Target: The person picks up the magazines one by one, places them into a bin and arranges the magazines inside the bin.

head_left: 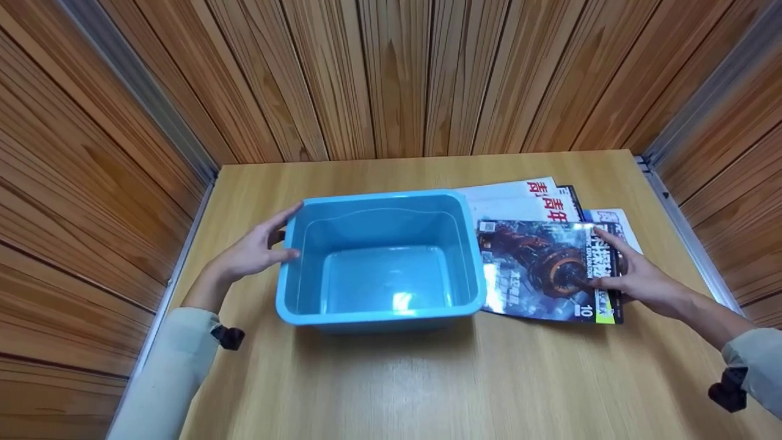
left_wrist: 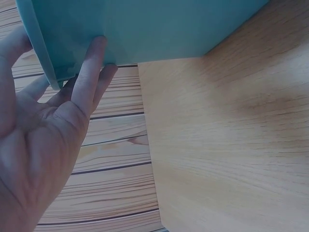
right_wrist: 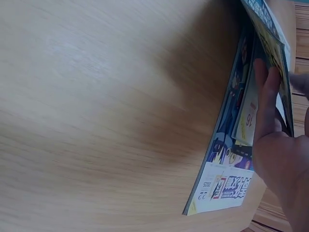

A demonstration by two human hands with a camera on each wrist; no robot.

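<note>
Head view: left hand (head_left: 253,250) flat against tub (head_left: 382,305), right hand (head_left: 635,278) pinching top magazine (head_left: 540,269); lift its edge cleanly off the stack.

The top magazine (head_left: 550,269) shows "10"; a lower magazine (right_wrist: 219,186) shows "16" and "22".

One blue plastic tub (head_left: 382,256) sits at the centre of the head view. Right of it lie magazines in an overlapping pile: four can be made out, the dark-covered top magazine (head_left: 550,269) and three lower magazines (head_left: 525,198) showing at its upper edges. Two hands: the left hand (head_left: 256,250) at centre left, the right hand (head_left: 635,278) at centre right. One wooden table (head_left: 427,379).
</note>
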